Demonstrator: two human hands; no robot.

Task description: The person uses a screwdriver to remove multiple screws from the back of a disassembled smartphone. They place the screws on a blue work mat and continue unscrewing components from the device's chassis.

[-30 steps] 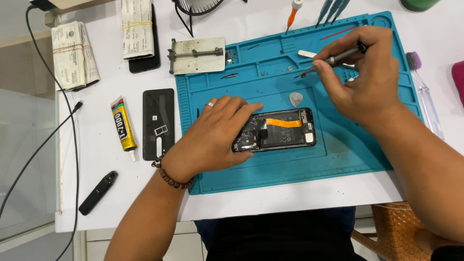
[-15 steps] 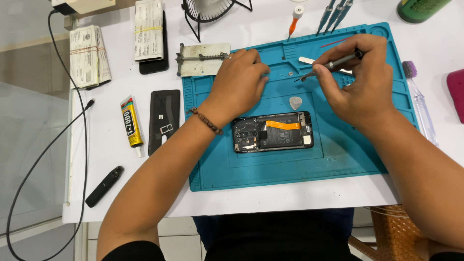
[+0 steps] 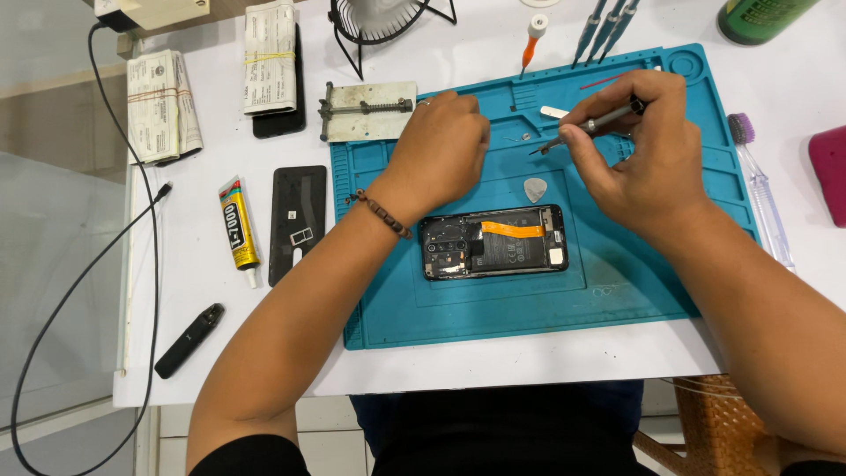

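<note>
An opened phone (image 3: 493, 242) with an orange flex cable lies on the teal work mat (image 3: 617, 291). My right hand (image 3: 643, 163) is closed on a grey screwdriver (image 3: 586, 128), its tip pointing left and down toward the mat's small compartments. My left hand (image 3: 441, 150) rests fingers-down on the mat's upper left compartments, beyond the phone; what is under its fingertips is hidden. A grey pick (image 3: 535, 189) lies between both hands.
A metal clamp jig (image 3: 366, 110), a black back cover (image 3: 296, 220), a glue tube (image 3: 238, 229), a black pen-like device (image 3: 189, 339), paper bundles (image 3: 159, 106), a fan (image 3: 379, 22), spare screwdrivers (image 3: 599, 31), a brush (image 3: 758, 189) and a cable (image 3: 150, 256) lie around the mat.
My left hand left the phone and moved up to the mat's top compartments. My right hand kept the screwdriver, shifting slightly lower.
</note>
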